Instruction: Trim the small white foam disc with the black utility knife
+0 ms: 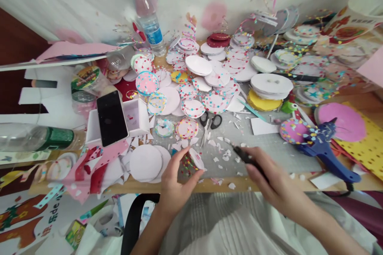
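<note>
My left hand [176,185] is near the front edge of the table, thumb and fingers closed around a small round white paper piece [196,158] with a colourful beaded-looking side, tilted on its edge. My right hand [267,169] grips a slim black-handled craft knife [247,156], its tip pointing left above the grey cutting mat [266,143]. Between the hands lie several white paper scraps [218,158]. Just beyond them, scissors [210,125] with black handles rest on the mat. White paper discs [145,163] lie left of my left hand.
Many discs trimmed with coloured bead strings [215,102] crowd the back. A blue glue gun [327,147] lies at right. A phone [112,117] rests on a white box [139,115]; a water bottle [151,24] stands behind, and a green-labelled bottle [58,137] lies at left.
</note>
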The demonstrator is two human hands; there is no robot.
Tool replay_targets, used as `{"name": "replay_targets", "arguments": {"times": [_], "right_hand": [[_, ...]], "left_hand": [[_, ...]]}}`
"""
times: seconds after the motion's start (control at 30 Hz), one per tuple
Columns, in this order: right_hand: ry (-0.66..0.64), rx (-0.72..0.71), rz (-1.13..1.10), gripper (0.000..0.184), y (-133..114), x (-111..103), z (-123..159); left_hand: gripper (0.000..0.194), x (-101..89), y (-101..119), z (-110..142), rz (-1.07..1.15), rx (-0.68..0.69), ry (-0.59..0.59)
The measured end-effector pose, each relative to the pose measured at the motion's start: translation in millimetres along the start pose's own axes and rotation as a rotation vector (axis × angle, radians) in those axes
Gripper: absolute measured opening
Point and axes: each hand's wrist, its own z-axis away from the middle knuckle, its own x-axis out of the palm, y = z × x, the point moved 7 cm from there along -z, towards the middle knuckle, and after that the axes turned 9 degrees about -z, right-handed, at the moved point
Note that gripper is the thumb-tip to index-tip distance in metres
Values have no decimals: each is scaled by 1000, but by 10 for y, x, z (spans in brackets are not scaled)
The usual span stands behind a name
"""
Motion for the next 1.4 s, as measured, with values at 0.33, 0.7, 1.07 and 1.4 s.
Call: {"name": "replay_targets", "arguments": {"times": [0.33,0.7,1.07,1.4], "right_hand": [[-295,3,-177,53,-297,280,290],[-306,62,-116,50,-246,365,269],[-255,66,-170,50,-297,364,176],[-272,99,-222,45,-278,389,120]], "left_hand": [[47,-5,33,101,27,143,165],[46,-2,45,106,37,129,187],[42,-33,152,60,-37,213,235],[42,-16,131,80,-25,201,236]]}}
